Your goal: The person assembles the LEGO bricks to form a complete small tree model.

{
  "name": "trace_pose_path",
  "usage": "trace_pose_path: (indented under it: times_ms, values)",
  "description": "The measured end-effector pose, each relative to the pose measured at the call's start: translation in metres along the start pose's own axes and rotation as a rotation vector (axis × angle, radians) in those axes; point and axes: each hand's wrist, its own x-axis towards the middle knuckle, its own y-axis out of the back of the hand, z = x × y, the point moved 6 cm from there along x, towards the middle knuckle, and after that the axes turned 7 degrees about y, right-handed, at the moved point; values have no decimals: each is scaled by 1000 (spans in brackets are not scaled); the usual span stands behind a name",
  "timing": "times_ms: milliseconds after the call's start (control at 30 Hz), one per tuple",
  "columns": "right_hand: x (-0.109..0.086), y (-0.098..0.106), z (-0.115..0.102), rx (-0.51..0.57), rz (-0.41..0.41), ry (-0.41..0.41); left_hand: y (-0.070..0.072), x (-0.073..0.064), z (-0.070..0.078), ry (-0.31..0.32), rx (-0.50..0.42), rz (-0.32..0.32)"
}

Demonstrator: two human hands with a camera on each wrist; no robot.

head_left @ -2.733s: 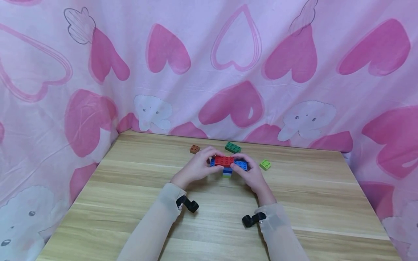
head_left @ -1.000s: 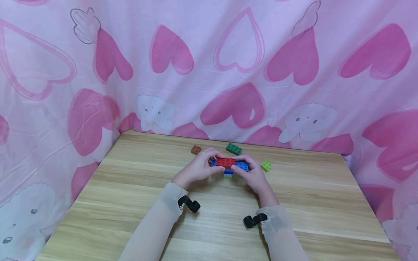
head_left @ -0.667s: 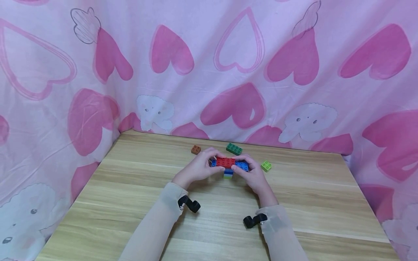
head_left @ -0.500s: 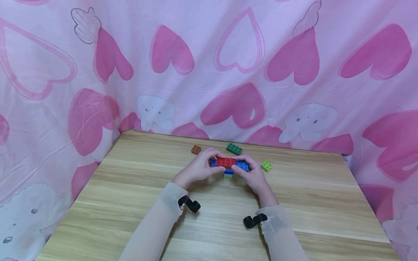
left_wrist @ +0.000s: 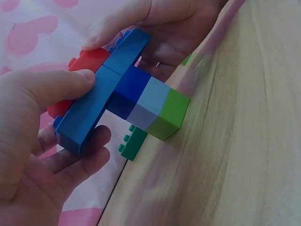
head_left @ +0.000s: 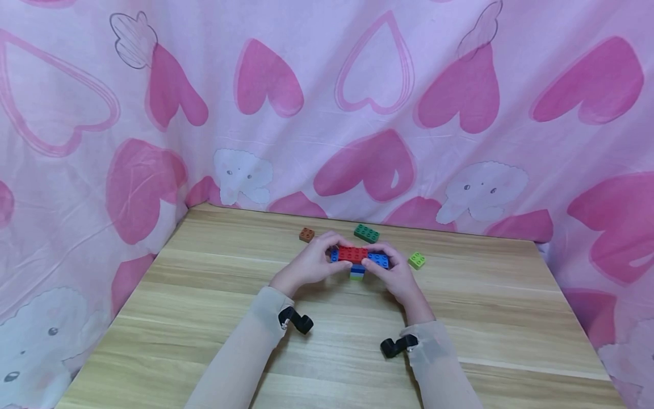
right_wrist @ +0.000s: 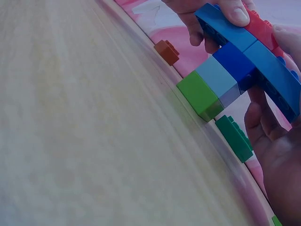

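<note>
On tabletop (head_left: 342,363): brown brick (head_left: 306,234), dark-green brick (head_left: 366,233), lime brick (head_left: 416,261), loose; fingers of left hand (head_left: 309,264) and right hand (head_left: 397,278) grasping red-topped brick assembly (head_left: 352,254); arrangement unchanged from earlier.

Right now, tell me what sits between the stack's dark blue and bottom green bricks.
A light blue brick lies between them, plain in both wrist views.

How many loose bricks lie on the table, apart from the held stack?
3: a brown brick beyond the left hand, a dark green brick behind the stack, and a lime brick right of the right hand. Others could be hidden behind the hands.
</note>
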Motion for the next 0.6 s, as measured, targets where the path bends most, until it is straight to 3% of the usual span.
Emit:
trace_pose_path:
  times_ms: [333,600]
  values:
    - [-1,1,1,-31,-7,-29,0,0,1,-12,-2,2]
    - [-1,4,-3,-93,-17,-34,-3,2,7,-32,73,41]
